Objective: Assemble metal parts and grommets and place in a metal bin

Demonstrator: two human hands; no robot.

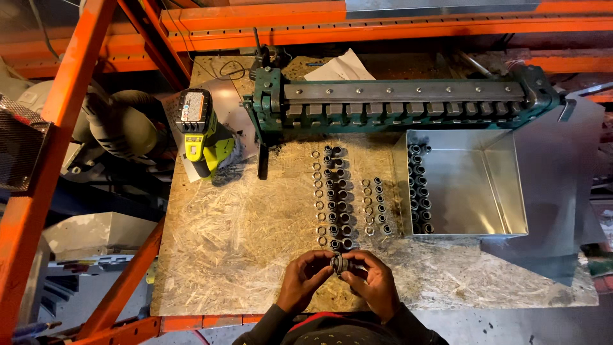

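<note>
Orange racking frames a chipboard bench (242,255). At its near edge both hands pinch one small metal fitting (339,262) between fingertips, left hand (303,278) and right hand (372,281) pressed close around it, seemingly screwing two parts together. Just beyond lie rows of nuts (318,195) and sleeves (338,195), then a steel tray (485,185) with finished pieces along its left wall. A green bender (396,102) and drill (201,134) sit farther back.

Bending machine (408,102) at far edge of surface (223,255); drill (201,131) far left; rows of fittings (335,195) mid-surface; metal tray (472,185) right of them, more fittings inside.
</note>
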